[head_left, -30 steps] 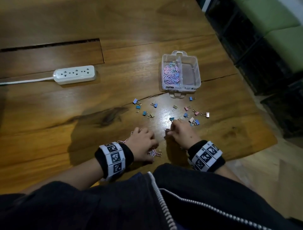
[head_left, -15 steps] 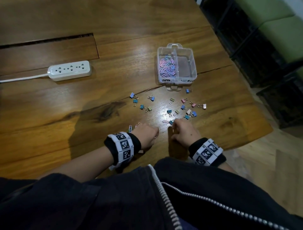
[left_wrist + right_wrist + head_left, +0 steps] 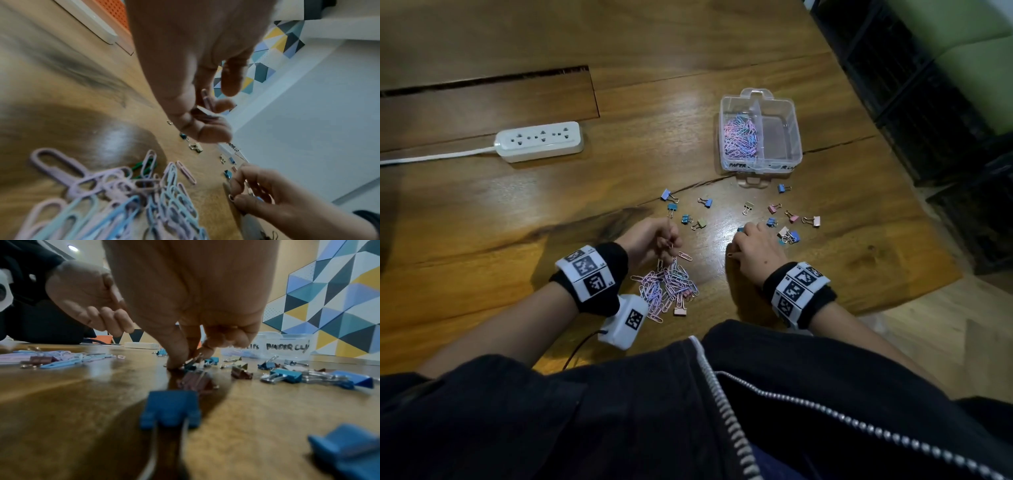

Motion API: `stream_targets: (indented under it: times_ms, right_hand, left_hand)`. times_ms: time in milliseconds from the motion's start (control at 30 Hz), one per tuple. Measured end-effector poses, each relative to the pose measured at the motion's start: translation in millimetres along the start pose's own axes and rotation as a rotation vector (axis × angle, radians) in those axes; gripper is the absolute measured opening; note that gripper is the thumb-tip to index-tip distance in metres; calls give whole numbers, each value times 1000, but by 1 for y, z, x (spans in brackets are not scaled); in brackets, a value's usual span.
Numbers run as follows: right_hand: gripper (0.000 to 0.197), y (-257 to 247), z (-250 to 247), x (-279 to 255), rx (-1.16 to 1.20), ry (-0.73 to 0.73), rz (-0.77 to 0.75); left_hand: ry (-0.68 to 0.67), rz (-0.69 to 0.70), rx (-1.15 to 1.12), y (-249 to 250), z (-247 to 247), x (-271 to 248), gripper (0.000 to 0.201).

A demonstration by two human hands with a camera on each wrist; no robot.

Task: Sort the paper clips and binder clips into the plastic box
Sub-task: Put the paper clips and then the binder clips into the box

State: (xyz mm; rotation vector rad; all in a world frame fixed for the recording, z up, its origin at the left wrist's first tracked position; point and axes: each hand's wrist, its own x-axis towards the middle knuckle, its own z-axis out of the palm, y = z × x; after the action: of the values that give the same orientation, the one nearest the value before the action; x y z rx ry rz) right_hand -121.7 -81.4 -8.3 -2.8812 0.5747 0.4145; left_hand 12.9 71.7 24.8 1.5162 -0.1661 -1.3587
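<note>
A clear plastic box [image 3: 795, 113] stands at the far side; its left compartment holds paper clips [image 3: 739, 137] and the right one looks bare. My left hand [image 3: 671, 243] hovers just beyond a pile of pastel paper clips [image 3: 667, 287] and pinches a pink paper clip [image 3: 206, 99]. My right hand [image 3: 738, 236] is down on the table among scattered binder clips [image 3: 791, 217]. In the right wrist view its thumb and fingers [image 3: 176, 360] pinch a teal binder clip [image 3: 190, 365] that still touches the wood.
A white power strip [image 3: 539, 141] lies at the far left beside a slot [image 3: 482, 80] in the wooden table. More binder clips [image 3: 671, 202] lie between the hands and the box. The table's edge [image 3: 928, 291] runs close on the right.
My left hand has lifted off the paper clip pile and moved forward, uncovering the pile. The right hand has stayed among the binder clips.
</note>
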Motion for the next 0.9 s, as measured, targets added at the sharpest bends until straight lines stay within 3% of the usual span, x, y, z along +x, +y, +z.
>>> stream_targets:
  times_ms: [67, 167, 267, 333, 400, 467, 600, 667, 733, 800, 900]
  right_hand:
    - [19, 0, -1, 2, 5, -15, -15]
    - [14, 1, -1, 6, 137, 26, -25]
    - [10, 0, -4, 8, 585, 136, 78]
    - [23, 0, -9, 7, 922, 152, 186]
    - [24, 2, -14, 6, 1134, 132, 273]
    - [22, 5, -15, 6, 1264, 136, 332]
    - [23, 11, -15, 4, 1351, 195, 345]
    - [24, 12, -18, 0, 1394, 138, 322]
    - [25, 10, -21, -5, 1469, 12, 311]
    - [25, 6, -22, -11, 1616, -111, 322]
    - [26, -2, -18, -16, 1755, -156, 351]
  left_hand:
    - [-65, -15, 117, -8, -1, -3, 29]
    - [-122, 109, 780, -24, 2, -11, 26]
    - [-257, 250, 1433, -43, 7, -18, 27]
    - [-252, 288, 1629, -53, 9, -16, 46]
    - [-198, 340, 1646, -54, 11, -14, 51]
    - [-187, 379, 1650, -54, 13, -11, 41]
    - [-177, 412, 1655, -51, 21, -5, 32]
    - [-157, 398, 1570, -48, 23, -4, 35]
    - [-106, 377, 1386, -43, 24, -3, 32]
    - [-61, 315, 1039, -39, 24, -1, 22]
    - [7, 196, 569, -32, 29, 4, 16]
